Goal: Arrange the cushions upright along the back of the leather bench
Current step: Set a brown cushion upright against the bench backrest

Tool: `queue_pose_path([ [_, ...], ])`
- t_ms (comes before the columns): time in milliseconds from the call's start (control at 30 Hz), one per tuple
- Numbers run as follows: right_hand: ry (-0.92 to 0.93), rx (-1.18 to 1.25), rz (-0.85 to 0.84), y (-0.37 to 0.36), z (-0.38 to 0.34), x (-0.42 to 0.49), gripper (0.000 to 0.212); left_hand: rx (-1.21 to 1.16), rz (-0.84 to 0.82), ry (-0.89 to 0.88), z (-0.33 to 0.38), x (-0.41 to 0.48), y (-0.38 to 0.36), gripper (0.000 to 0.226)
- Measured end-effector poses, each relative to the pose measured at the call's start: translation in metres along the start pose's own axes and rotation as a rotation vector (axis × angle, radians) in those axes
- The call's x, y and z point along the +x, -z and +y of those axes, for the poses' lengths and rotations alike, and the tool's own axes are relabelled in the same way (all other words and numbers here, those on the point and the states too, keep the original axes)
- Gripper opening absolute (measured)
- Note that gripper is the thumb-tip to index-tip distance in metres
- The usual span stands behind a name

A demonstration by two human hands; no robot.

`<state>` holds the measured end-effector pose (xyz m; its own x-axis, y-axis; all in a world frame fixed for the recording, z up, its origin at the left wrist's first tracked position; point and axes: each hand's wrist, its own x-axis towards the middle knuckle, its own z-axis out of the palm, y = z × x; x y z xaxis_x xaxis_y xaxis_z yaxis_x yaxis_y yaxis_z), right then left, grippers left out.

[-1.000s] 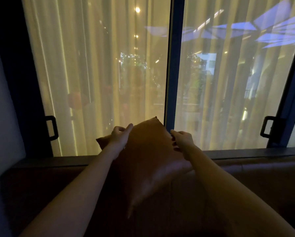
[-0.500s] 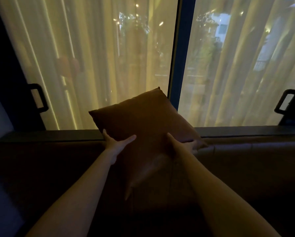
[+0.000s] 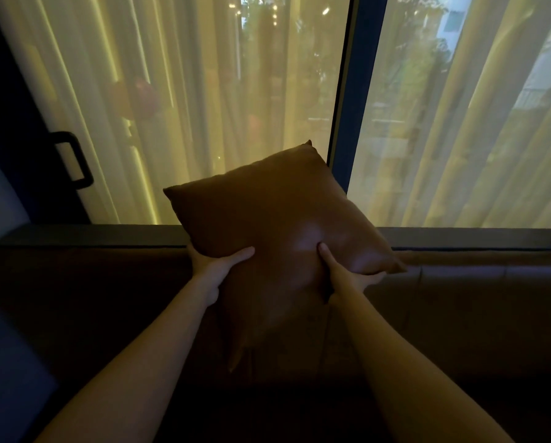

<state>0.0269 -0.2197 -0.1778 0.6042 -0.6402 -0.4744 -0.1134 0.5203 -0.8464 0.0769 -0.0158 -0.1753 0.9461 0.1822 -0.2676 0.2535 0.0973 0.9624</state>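
A brown leather cushion (image 3: pixel 267 206) stands on one corner, tilted like a diamond, against the dark leather backrest (image 3: pixel 478 282) of the bench. Its upper half rises above the backrest in front of the window. My left hand (image 3: pixel 215 265) grips its lower left edge, thumb on the front face. My right hand (image 3: pixel 344 273) holds the lower right side, thumb pressed into the front so the leather dents. The cushion's bottom corner (image 3: pixel 236 362) hangs in shadow near the seat.
A dark ledge (image 3: pixel 92 233) runs along the top of the backrest below a big window with sheer curtains (image 3: pixel 188 107). A vertical blue window frame (image 3: pixel 354 91) stands behind the cushion. A black handle (image 3: pixel 73 159) sits at the left.
Both hands have slid from the cushion's upper edges down to its lower sides. The view has tipped downward, so the cushion sits higher in the picture and stands more squarely against the backrest.
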Motion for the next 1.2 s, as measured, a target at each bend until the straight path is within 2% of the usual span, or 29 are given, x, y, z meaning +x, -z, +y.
queue_pose_path([
  [67,0.032,0.023,0.001,0.005,-0.001,-0.002,0.146,-0.018,0.026,-0.031,0.003,-0.007,-0.002,0.133],
  [333,0.107,0.103,-0.002,0.038,0.008,-0.047,0.140,-0.057,0.057,-0.084,0.000,-0.059,0.006,0.134],
  [600,0.139,0.083,0.009,0.089,0.069,-0.131,0.137,-0.082,0.044,-0.049,-0.051,-0.133,0.078,0.131],
  [900,0.060,0.044,0.106,0.154,0.185,-0.204,0.138,0.000,0.069,0.093,-0.153,-0.196,0.167,0.128],
  [1200,-0.061,-0.065,0.245,0.207,0.312,-0.180,0.136,0.095,0.083,0.268,-0.284,-0.198,0.202,0.127],
])
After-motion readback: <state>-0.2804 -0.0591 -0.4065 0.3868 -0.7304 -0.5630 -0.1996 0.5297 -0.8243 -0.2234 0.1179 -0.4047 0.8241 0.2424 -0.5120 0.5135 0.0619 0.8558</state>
